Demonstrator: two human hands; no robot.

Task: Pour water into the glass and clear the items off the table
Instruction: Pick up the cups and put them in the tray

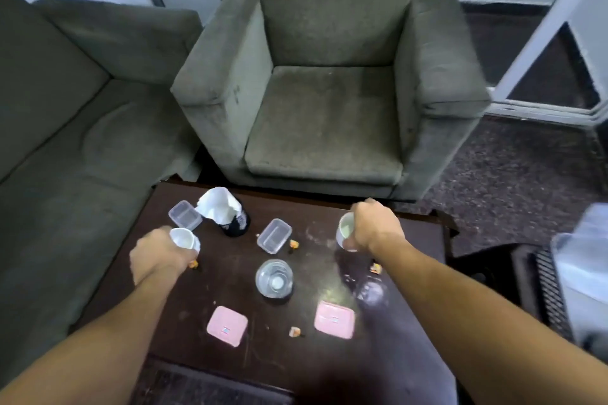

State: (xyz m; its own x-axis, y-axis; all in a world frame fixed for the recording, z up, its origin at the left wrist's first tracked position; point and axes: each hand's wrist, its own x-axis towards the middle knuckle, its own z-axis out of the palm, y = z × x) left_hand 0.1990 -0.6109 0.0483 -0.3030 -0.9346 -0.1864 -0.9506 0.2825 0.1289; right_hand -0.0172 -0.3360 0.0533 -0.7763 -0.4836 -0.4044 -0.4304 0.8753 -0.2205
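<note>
Head view: our left hand [158, 256] and right hand [375, 227] each wrap fingers around a white cup [184, 238]; the glass [274, 278] sits lower-centre between them, roughly equidistant.

Desk [230, 276]: dark wood, semi-glossy, scuffed, pale smears and crumbs. Glass [274, 278]: clear, smooth, shiny. Two open containers [274, 235] and [185, 215]: clear plastic, slightly cloudy. Two lids [227, 325] and [334, 319]: pink plastic, smooth, matt-satin. Two cups, left cup [184, 238] and right cup [345, 230]: white, smooth, glossy, ceramic-looking. Tissue [218, 205]: white paper, crumpled, matt, in a dark holder [237, 223], material unclear. Armchair [329, 92] and sofa [65, 115]: grey-green cloth, matt, napped, worn, stained. Floor [526, 174]: dark, speckled, rough-looking.
</note>
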